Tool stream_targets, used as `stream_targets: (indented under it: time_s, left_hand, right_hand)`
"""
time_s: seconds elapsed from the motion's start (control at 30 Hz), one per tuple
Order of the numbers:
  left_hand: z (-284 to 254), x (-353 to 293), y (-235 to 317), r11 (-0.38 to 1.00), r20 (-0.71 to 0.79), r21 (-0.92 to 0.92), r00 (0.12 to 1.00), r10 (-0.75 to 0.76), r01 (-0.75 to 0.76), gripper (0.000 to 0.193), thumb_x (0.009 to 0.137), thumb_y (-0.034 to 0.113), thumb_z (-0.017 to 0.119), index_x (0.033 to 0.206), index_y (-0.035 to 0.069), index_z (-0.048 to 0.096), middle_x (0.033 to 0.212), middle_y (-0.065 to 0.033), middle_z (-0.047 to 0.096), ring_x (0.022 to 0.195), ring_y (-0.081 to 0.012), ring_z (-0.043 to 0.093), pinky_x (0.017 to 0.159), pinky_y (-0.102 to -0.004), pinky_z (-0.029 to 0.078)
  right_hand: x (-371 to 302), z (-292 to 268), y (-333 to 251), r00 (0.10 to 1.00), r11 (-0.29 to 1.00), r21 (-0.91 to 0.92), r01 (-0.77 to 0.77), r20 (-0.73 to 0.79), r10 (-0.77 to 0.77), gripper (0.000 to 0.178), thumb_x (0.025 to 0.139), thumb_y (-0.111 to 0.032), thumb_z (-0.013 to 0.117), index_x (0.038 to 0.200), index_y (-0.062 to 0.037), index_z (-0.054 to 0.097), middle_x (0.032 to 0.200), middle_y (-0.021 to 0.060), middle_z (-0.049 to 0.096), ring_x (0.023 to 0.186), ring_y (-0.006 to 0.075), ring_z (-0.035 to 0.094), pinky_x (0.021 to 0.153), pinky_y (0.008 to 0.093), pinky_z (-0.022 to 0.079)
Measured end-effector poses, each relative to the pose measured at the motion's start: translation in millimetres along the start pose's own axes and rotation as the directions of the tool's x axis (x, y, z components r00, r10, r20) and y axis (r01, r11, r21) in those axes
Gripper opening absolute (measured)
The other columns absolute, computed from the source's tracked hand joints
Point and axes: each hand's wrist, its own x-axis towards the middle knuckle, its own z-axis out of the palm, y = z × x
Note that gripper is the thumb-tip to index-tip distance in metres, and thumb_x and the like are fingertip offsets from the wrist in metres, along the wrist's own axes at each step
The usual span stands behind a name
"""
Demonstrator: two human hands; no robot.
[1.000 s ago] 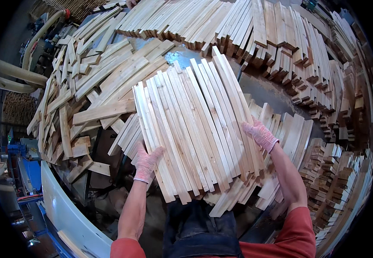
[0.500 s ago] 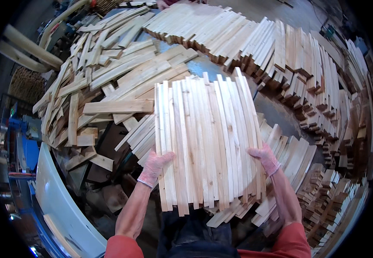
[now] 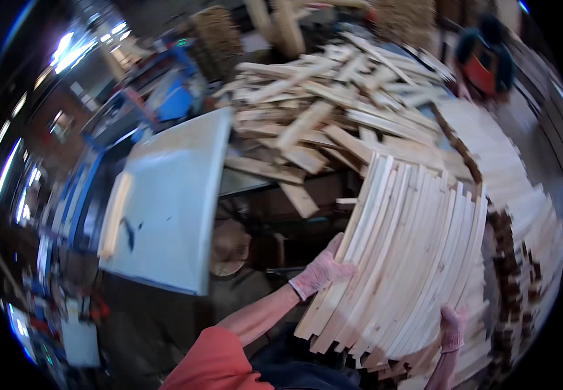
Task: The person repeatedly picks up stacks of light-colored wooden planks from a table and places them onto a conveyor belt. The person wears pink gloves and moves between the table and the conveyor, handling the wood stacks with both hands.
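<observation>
Between my two gloved hands is a wide row of pale wooden strips, pressed side by side with uneven ends. My left hand grips the row's left edge, thumb on top and fingers underneath. At the opposite edge my right hand clamps the outer strip, its thumb also on top. Both hands wear pinkish knit gloves. The strips tilt slightly in the picture, and their near ends hang in front of my body. The undersides of the strips and most of my fingers are hidden.
A light blue-white table with one wood strip on it stands to the left. Ahead lies a jumbled heap of loose boards. Stacked strips run along the right. A person in dark clothing is at the far right.
My view has swung to the left, bringing the blue-white table fully into sight. The row of strips, still held by both hands, now appears further right and tilted.
</observation>
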Motion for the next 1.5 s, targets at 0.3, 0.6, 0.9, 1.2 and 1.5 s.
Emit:
stream_targets:
  time_s: [0.3, 0.6, 0.9, 1.2, 1.5]
  left_hand:
    - [-212.9, -266.7, 64.7, 0.976, -0.471, -0.146, 0.879, 0.077, -0.164, 0.092, 0.086, 0.011, 0.085, 0.164, 0.007, 0.036, 0.142, -0.0089, 0.06, 0.127, -0.0161, 0.059, 0.109, -0.034, 0.05]
    - [-450.4, -476.7, 54.9, 0.948, -0.548, -0.293, 0.834, -0.061, -0.123, 0.067, 0.09, 0.012, 0.082, 0.15, 0.002, 0.053, 0.134, -0.0109, 0.068, 0.119, -0.02, 0.067, 0.104, -0.0343, 0.055]
    - [-633.2, -466.2, 87.6, 0.967, -0.553, 0.173, 0.831, -0.061, 0.186, 0.105, 0.086, 0.057, 0.087, 0.157, -0.006, 0.041, 0.145, -0.0213, 0.062, 0.132, -0.0291, 0.062, 0.113, -0.0399, 0.05]
    - [-788.0, -419.1, 155.3, 0.183, -0.652, 0.753, 0.677, 0.341, 0.632, 0.116, 0.086, 0.079, 0.066, 0.167, 0.003, 0.031, 0.173, -0.025, 0.026, 0.161, -0.0401, 0.024, 0.131, -0.0542, 0.016]
    - [-1038.6, -524.1, 144.6, 0.537, -0.802, 0.532, 0.592, 0.073, 0.655, 0.099, 0.095, 0.072, 0.06, 0.17, 0.015, 0.03, 0.155, -0.0261, 0.052, 0.143, -0.042, 0.053, 0.118, -0.0512, 0.044]
  right_hand:
    - [-63.4, 305.7, 5.3, 0.908, 0.963, -0.265, 0.053, 0.414, 0.064, 0.056, 0.082, -0.008, 0.077, 0.135, 0.0057, 0.062, 0.108, 0.01, 0.074, 0.091, 0.0202, 0.072, 0.083, 0.0334, 0.06]
    - [-165.0, 570.7, 124.6, 0.695, 0.901, -0.43, -0.058, 0.63, 0.345, 0.057, 0.087, -0.004, 0.078, 0.141, 0.0002, 0.06, 0.114, 0.0085, 0.073, 0.1, 0.0233, 0.072, 0.092, 0.0372, 0.06]
    - [-192.3, 713.3, 194.0, 0.773, 0.933, -0.344, -0.104, 0.562, 0.294, 0.052, 0.089, -0.001, 0.076, 0.138, 0.0005, 0.06, 0.115, 0.012, 0.073, 0.097, 0.0252, 0.073, 0.088, 0.0409, 0.063]
    - [-173.1, 856.6, 229.1, 0.841, 0.94, -0.321, -0.119, 0.47, 0.267, 0.044, 0.09, -0.004, 0.077, 0.131, 0.0035, 0.062, 0.105, 0.0121, 0.074, 0.09, 0.0246, 0.075, 0.083, 0.0395, 0.065]
    - [-233.9, 1071.4, 297.5, 0.825, 0.925, -0.374, -0.07, 0.5, 0.265, 0.048, 0.09, -0.006, 0.079, 0.133, 0.0006, 0.059, 0.112, 0.0117, 0.074, 0.095, 0.0229, 0.074, 0.085, 0.0385, 0.064]
